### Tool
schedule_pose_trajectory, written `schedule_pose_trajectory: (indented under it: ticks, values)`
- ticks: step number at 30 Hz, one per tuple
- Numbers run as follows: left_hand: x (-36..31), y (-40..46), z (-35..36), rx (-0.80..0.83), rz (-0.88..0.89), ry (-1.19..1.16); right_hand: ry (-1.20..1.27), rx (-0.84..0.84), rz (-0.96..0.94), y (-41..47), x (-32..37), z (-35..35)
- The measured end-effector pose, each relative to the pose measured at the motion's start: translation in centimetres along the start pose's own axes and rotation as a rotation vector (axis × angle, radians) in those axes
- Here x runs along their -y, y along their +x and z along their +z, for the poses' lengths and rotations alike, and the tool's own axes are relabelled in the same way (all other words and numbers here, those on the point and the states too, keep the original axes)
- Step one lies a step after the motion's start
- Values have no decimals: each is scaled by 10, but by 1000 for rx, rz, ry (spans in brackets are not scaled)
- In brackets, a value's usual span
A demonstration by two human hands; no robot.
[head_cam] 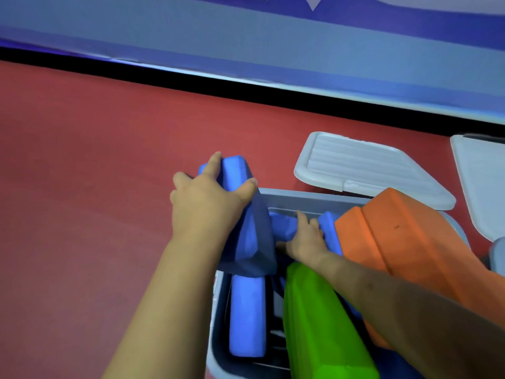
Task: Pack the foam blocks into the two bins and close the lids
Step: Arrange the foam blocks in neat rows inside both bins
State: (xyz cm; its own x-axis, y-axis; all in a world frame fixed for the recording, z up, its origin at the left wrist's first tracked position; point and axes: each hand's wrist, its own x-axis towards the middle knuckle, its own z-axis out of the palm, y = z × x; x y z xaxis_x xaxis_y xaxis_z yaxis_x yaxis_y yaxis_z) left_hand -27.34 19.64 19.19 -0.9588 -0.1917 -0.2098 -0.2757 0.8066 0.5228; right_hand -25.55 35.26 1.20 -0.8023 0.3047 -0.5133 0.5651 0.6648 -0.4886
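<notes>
Foam blocks fill the grey bin (300, 196) on the red floor (82, 187): a blue block (247, 318) lying inside, a green block (319, 324) and an orange block (410, 242) leaning out over the rim. The left hand (207, 198) grips a tall blue block (246, 214) by its top end, fingers and thumb curled round it. The right hand (306, 239) clutches a folded blue piece (284, 225) deep in the bin; its fingers are partly hidden. A white lid (369, 168) lies behind the bin. A second lid (483, 187) is cut off at the right edge.

Blue blocks (247, 318), green block (322, 324), orange block (404, 236), grey bin (300, 196), red floor (82, 160).
</notes>
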Motion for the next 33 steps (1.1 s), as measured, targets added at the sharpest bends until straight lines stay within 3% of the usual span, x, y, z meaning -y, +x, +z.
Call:
schedule_pose_trajectory:
  ticks: [6, 9, 12, 18, 22, 26, 33]
  values:
    - [4, -7, -17, -28, -8, -45, -50, 7, -30, -8, 5, -19]
    - [1, -16, -35, -120, 20, -56, 4, -48, -57, -14, 7, -24]
    - [-5, -26, -49, -225, 74, -27, 89, -128, -118, -27, 7, -27]
    - [-5, -36, -40, -208, 97, -87, 308, -420, -136, -53, 3, -36]
    - [-6, -40, -30, -213, 101, -106, 226, -400, -89, -66, 4, -35]
    - [0, -39, -7, -154, 108, -64, -18, -348, 38, -71, 16, -41]
    - [-1, -26, 15, -116, 138, -46, 2, -369, 90, -73, -3, -47]
